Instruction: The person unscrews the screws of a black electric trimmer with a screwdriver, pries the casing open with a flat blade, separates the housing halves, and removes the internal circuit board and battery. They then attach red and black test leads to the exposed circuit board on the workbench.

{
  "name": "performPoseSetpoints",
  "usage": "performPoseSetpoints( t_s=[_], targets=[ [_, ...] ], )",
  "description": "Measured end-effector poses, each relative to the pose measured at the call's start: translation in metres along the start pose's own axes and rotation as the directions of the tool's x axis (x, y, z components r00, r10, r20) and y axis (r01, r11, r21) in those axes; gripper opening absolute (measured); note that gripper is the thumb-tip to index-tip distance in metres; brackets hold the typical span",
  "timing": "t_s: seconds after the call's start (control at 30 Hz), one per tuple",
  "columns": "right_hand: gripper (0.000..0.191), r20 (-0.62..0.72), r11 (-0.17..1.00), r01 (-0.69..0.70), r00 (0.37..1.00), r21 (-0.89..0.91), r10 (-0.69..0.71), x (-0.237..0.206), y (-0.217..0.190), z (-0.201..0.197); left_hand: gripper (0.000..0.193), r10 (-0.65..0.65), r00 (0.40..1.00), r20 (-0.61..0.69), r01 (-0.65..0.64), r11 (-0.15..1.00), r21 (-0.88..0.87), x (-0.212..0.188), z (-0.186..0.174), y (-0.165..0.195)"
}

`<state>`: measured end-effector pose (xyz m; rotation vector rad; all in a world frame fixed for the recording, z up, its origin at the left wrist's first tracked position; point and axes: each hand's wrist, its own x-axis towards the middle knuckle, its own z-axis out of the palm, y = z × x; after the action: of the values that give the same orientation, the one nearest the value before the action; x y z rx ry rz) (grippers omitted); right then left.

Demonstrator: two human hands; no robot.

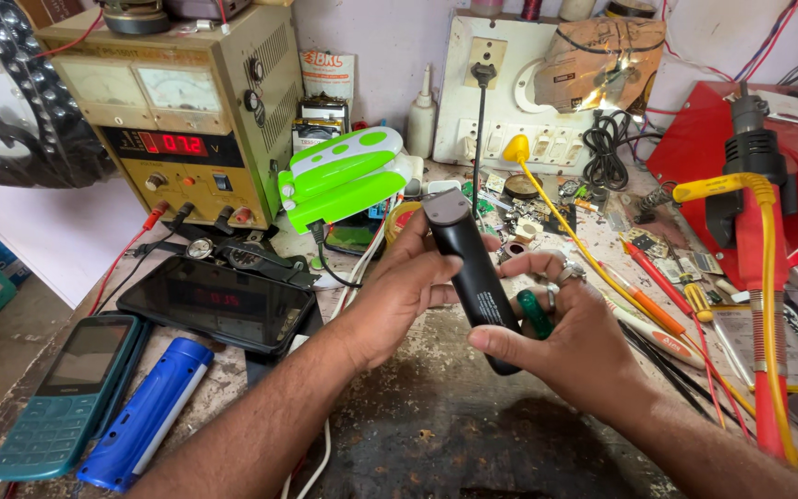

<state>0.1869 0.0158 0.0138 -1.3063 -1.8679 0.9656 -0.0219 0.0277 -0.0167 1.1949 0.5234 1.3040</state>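
A black hair trimmer [473,268] with a grey head is held upright and tilted over the workbench. My left hand [397,294] grips its upper body from the left, fingers wrapped around it. My right hand [565,334] supports its lower end, thumb across the base. A green-handled screwdriver [535,312] is tucked between the fingers of my right hand, beside rings on two fingers.
A power supply [173,120] with a red display stands back left, a green and white device [339,177] beside it. A black tablet [219,300], a teal keypad phone [71,393] and a blue torch [145,411] lie left. Red soldering station [741,157], yellow cable [768,305], pens and small parts at right.
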Motion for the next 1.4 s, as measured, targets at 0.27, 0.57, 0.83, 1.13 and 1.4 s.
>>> performPoseSetpoints(
  t_s=[0.27,0.57,0.83,1.13,1.4],
  targets=[
    [0.075,0.014,0.989,0.038,0.999,0.145,-0.04,0.01,0.013,-0.005,0.084,-0.067,0.998,0.005,0.066,0.989,0.129,-0.001,0.012,-0.006],
    [0.052,0.154,0.955,0.023,0.986,0.296,-0.071,0.014,0.035,-0.015,0.097,0.038,0.996,0.077,-0.045,0.995,0.087,-0.004,0.013,-0.003],
    [0.055,0.306,0.795,-0.114,0.948,0.596,-0.093,0.019,0.035,-0.022,0.106,0.324,0.946,0.023,-0.322,0.927,0.191,-0.003,0.02,-0.005],
    [0.058,0.268,0.887,-0.062,0.961,0.457,-0.07,0.02,0.036,-0.023,0.07,0.246,0.967,-0.066,-0.228,0.952,0.203,0.003,0.014,-0.013],
    [0.055,0.269,0.856,-0.079,0.961,0.512,-0.072,0.022,0.042,-0.025,0.049,0.227,0.972,-0.055,-0.205,0.943,0.263,0.005,0.007,-0.015]
  ],
)
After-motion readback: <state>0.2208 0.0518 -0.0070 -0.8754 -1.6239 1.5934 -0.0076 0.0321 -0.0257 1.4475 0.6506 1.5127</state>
